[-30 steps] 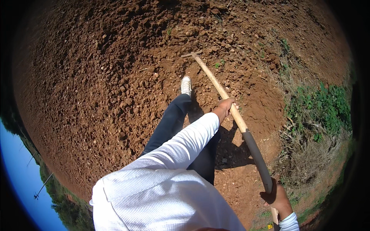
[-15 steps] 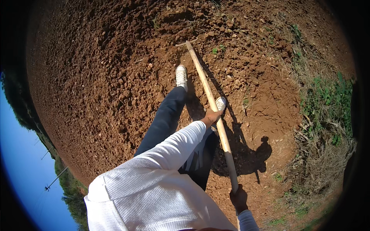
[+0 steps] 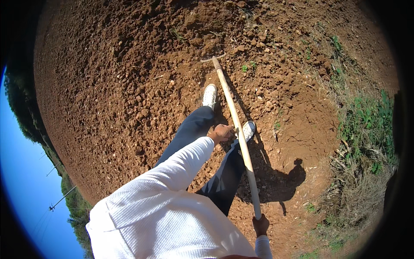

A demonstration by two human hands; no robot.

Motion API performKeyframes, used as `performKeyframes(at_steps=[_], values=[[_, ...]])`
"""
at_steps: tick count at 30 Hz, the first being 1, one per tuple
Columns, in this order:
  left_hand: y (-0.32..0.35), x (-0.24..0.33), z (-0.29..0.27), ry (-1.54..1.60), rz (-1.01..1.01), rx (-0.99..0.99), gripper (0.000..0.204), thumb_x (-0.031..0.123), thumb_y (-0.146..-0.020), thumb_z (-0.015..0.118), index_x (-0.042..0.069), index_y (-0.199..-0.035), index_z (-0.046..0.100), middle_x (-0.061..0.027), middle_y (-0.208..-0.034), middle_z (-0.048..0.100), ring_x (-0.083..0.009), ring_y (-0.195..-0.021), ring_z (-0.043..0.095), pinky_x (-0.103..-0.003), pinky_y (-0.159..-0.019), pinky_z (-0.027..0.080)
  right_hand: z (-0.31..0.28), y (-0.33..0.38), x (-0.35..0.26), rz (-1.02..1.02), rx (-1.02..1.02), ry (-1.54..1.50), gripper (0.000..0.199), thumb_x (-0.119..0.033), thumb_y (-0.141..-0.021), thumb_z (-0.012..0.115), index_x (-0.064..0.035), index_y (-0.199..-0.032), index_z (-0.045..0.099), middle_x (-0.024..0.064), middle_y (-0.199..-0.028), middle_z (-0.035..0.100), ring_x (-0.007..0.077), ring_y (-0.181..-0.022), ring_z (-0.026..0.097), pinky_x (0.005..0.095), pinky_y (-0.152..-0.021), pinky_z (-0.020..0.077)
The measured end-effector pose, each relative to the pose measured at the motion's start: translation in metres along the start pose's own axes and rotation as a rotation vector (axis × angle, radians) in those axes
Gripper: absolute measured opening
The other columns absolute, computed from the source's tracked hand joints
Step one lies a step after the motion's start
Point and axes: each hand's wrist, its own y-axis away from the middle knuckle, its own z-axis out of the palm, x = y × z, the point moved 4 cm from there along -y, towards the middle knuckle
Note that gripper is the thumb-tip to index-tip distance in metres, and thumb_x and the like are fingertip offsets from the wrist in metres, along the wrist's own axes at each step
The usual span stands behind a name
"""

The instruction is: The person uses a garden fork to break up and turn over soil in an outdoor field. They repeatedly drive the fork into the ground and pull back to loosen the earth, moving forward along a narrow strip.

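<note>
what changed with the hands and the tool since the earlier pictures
The left hand has released its grip on the wooden handle and sits just left of it; fingertip contact is unclear. The handle's near end and the right hand have swung left in the view. The right hand still grips; the tool head stays near the small green plant.

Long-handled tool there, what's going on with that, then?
A person standing on clumpy brown soil in white shoes grips the near end of a long-handled tool with the right hand. The left hand is beside the pale shaft; whether its fingers touch it is hard to tell. The tool's thin crosswise head is out ahead, beyond the shoes.
</note>
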Motion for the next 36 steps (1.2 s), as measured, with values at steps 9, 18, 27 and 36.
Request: performKeyframes(at_steps=[9,18,27,36], values=[[-0.06,0.072,0.03,0.611,-0.005,-0.042,0.018,0.022,-0.085,0.053,0.008,-0.079,0.044,-0.0038,-0.058,0.048,-0.0195,-0.048,0.049,-0.035,-0.048,0.048,-0.119,0.1,-0.111,0.276,0.013,0.167,0.025,-0.025,-0.071,0.062,-0.0091,-0.089,0.058,0.0182,-0.075,0.062,0.0369,-0.071,0.061,0.0464,-0.064,0.0474],[-0.053,0.05,0.032,0.527,0.107,0.02,0.019,0.016,-0.081,0.052,0.01,-0.066,0.041,-0.0014,-0.051,0.041,-0.015,-0.042,0.043,-0.031,-0.042,0.044,-0.086,0.119,-0.073,0.212,0.275,0.224,0.022,-0.017,-0.065,0.073,-0.0072,-0.075,0.057,0.0098,-0.062,0.06,0.0268,-0.056,0.06,0.0394,-0.054,0.048],[0.0,0.062,0.036,0.471,0.078,0.204,0.016,0.014,-0.08,0.056,0.005,-0.071,0.046,-0.0077,-0.054,0.049,-0.02,-0.042,0.048,-0.034,-0.041,0.045,-0.08,0.107,-0.036,0.133,0.128,0.124,0.02,-0.016,-0.065,0.071,-0.0069,-0.07,0.054,0.0067,-0.055,0.054,0.0213,-0.047,0.054,0.0365,-0.048,0.0461],[0.023,0.103,0.011,0.449,0.106,0.334,0.014,0.008,-0.077,0.057,0.0,-0.07,0.048,-0.0109,-0.055,0.048,-0.0242,-0.043,0.051,-0.038,-0.039,0.047,-0.072,0.077,-0.061,0.076,0.001,0.097,0.024,-0.024,-0.068,0.069,-0.005,-0.074,0.056,0.0077,-0.055,0.054,0.0203,-0.044,0.053,0.0364,-0.045,0.0457]])
